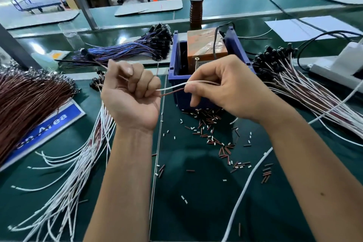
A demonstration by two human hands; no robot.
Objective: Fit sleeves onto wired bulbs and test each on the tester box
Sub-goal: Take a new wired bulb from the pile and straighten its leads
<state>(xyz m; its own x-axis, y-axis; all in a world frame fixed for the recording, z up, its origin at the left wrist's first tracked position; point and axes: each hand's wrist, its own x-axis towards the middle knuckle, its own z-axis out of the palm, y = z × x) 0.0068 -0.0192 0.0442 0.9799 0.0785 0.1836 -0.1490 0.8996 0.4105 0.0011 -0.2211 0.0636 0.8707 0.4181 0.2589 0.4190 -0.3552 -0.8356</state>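
Note:
My left hand is closed in a fist round a wired bulb's leads, and a bundle of white and brown wires hangs below it. Between my hands stretch one white wire and one brown wire. My right hand pinches their ends between thumb and fingers. Right behind stands the tester box, orange-brown, inside a blue bin. Loose brown and white sleeves lie scattered on the green mat in front of the bin.
A pile of blue-wired bulbs lies behind my left hand. Brown-wired bulbs fill the left, white-and-brown-wired bulbs the right. A bottle stands behind the bin. A white device with cables sits at far right.

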